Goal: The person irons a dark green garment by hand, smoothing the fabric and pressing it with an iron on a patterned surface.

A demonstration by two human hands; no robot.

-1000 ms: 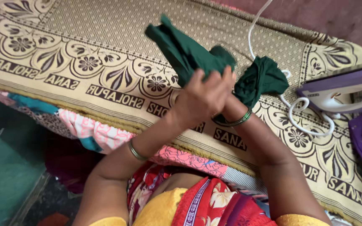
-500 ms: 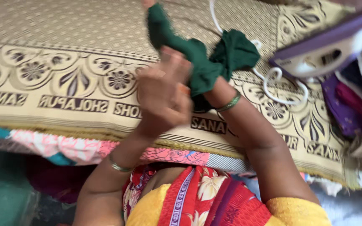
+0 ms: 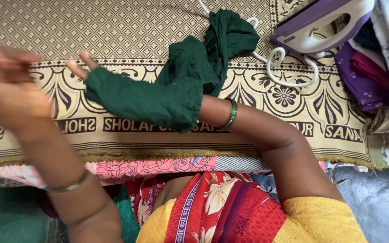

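A yellow blouse with short sleeves shows at the bottom of the frame, crossed by a red drape printed with cream flowers and a blue patterned border. Each wrist carries a thin green bangle (the left-frame one looks paler, slightly blurred).

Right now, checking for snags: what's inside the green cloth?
The right hand is inside the green cloth: fingertips poke out, but the palm and wrist are covered.
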